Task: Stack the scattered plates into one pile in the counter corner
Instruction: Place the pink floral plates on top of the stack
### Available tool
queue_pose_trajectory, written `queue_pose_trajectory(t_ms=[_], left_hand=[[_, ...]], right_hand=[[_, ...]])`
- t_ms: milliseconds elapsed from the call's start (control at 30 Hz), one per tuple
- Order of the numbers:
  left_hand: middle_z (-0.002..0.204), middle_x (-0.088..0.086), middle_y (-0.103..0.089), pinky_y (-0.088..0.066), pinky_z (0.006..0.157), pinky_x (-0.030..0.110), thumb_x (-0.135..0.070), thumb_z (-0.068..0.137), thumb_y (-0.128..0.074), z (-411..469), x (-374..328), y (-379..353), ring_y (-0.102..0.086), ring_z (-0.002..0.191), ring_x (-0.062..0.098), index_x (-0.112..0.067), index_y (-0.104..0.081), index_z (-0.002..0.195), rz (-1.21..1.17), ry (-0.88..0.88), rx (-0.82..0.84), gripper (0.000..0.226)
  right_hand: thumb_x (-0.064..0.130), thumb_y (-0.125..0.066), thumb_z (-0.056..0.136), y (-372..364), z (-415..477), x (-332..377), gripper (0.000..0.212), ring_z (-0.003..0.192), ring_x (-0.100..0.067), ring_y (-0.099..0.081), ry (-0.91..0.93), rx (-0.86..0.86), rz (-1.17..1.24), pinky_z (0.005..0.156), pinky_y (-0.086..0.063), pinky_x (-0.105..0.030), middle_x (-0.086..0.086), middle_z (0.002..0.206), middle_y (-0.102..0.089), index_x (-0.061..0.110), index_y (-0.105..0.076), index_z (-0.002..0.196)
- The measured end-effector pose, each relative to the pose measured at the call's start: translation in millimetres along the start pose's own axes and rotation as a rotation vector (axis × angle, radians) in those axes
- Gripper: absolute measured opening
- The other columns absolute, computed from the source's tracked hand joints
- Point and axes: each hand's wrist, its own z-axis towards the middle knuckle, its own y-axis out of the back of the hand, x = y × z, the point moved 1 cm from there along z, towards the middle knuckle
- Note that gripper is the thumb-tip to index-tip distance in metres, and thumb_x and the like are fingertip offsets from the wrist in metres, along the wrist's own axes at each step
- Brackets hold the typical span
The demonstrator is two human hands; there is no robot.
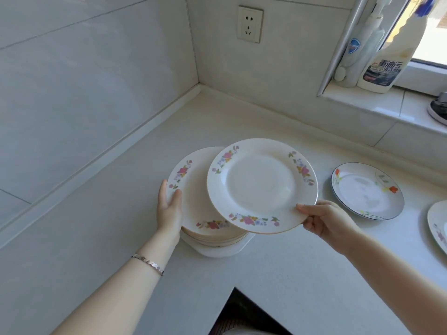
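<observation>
right hand (324,221), lower right of centre, pinches the near rim of a floral plate (261,184), thumb on top and fingers curled underneath, and the plate hangs slightly tilted in the middle of the frame, overlapping the right side of the pile (191,189); whether it touches the top plate there i cannot tell. left hand (169,209) is on the pile's left rim, thumb laid over the top plate's edge and fingers wrapped along the outside, grasping it. the pile is matching floral plates sitting on a white squarish piece at the bottom, and it stands on the table (108,238) at centre frame, well short of the wall corner up at the upper middle. out to the right, a blue-rimmed plate (367,192) with orange flowers lies flat on the table, apart from the pile, and another plate (437,226) is cut off by the right edge. a bracelet (147,262) shows on the left wrist (silver, by the look of it). two bottles (377,56) stand on the window sill, upper right, and a wall socket (249,24) sits at top centre.
</observation>
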Motion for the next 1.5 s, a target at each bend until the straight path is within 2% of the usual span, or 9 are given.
queue_pose_trajectory(t_ms=[367,700,833,900,967,1233,1333,1433,1500], left_hand=[[0.152,-0.002,-0.034,-0.025,0.102,0.017,-0.018,0.102,-0.029,-0.4,2.4,2.7,-0.033,0.139,0.013,-0.023,-0.029,0.146,0.011,-0.052,-0.032,0.045],[0.153,-0.004,-0.032,-0.026,0.106,0.023,-0.031,0.100,-0.029,-1.7,1.6,4.7,-0.033,0.139,0.014,-0.025,-0.026,0.147,0.022,-0.001,0.002,0.047],[0.148,-0.007,-0.039,-0.036,0.111,0.036,-0.033,0.097,-0.040,-4.2,1.9,8.2,-0.043,0.133,0.016,-0.033,-0.028,0.145,-0.006,0.048,0.037,0.050],[0.148,-0.007,-0.040,-0.036,0.111,0.036,-0.031,0.097,-0.040,-6.9,2.8,8.9,-0.043,0.131,0.015,-0.033,-0.029,0.145,0.006,0.039,0.033,0.049],[0.146,-0.005,-0.042,-0.037,0.103,0.028,-0.028,0.098,-0.040,-8.7,2.1,8.9,-0.045,0.125,0.013,-0.030,-0.030,0.145,0.009,0.011,0.021,0.048],[0.143,0.006,-0.047,-0.037,0.106,0.034,-0.023,0.094,-0.043,-8.6,-8.3,19.4,-0.047,0.125,0.024,-0.015,-0.037,0.141,0.386,-0.022,-0.074,0.048],[0.147,0.022,-0.035,-0.022,0.114,0.039,-0.006,0.090,-0.048,-21.7,-28.8,1.2,-0.028,0.140,0.034,0.002,-0.040,0.136,0.616,-0.279,-0.241,0.048],[0.135,0.017,-0.045,-0.025,0.108,0.029,-0.006,0.085,-0.046,-48.9,-46.4,-46.5,-0.036,0.133,0.031,0.000,-0.058,0.114,0.624,-0.617,-0.017,0.031],[0.111,0.006,-0.059,-0.033,0.093,0.017,-0.005,0.088,-0.044,-67.9,-54.1,-85.6,-0.052,0.115,0.025,-0.009,-0.062,0.098,0.603,-0.599,0.231,0.021]], right_hand=[[-0.001,-0.054,0.086,-40.5,24.9,-6.7,0.010,0.040,-0.007,-0.057,-0.024,0.047,-0.203,0.042,-0.048,-0.016,0.001,0.051,-0.063,0.005,-0.058,0.080],[0.032,-0.053,0.088,-67.1,31.0,-6.5,0.032,0.048,-0.017,-0.050,-0.007,-0.001,-0.935,0.044,-0.038,-0.020,-0.003,0.057,-0.050,0.009,-0.049,0.065],[0.056,-0.048,0.085,-74.6,40.3,-0.7,0.045,0.085,-0.029,-0.062,0.106,-0.179,-1.266,0.068,-0.045,-0.031,-0.006,0.082,-0.061,0.011,-0.055,0.087],[0.050,-0.048,0.088,-79.1,49.6,-1.4,0.062,0.118,-0.033,-0.050,0.138,-0.258,-1.119,0.090,-0.042,-0.037,-0.017,0.126,-0.051,0.006,-0.039,0.131],[0.038,-0.047,0.092,-86.8,57.1,-7.3,0.065,0.127,-0.035,-0.042,0.139,-0.205,-0.899,0.101,-0.037,-0.039,-0.021,0.141,-0.038,0.006,-0.021,0.143],[0.035,-0.044,0.094,-75.1,57.7,-20.9,0.052,0.120,-0.024,-0.048,0.168,-0.035,-0.619,0.099,-0.042,-0.037,-0.008,0.130,-0.048,0.013,-0.032,0.139],[0.039,-0.042,0.095,-45.1,47.6,-26.8,0.038,0.103,-0.020,-0.056,0.055,0.000,-0.499,0.094,-0.046,-0.036,-0.005,0.108,-0.057,0.013,-0.050,0.122],[0.032,-0.047,0.094,3.7,32.4,-34.8,0.028,0.084,-0.018,-0.063,-0.053,0.003,-0.487,0.084,-0.051,-0.032,-0.005,0.091,-0.066,0.011,-0.059,0.108],[0.025,-0.049,0.093,43.7,20.2,-38.6,0.018,0.077,-0.015,-0.063,-0.091,-0.050,-0.523,0.074,-0.050,-0.026,-0.003,0.085,-0.066,0.012,-0.059,0.100]])
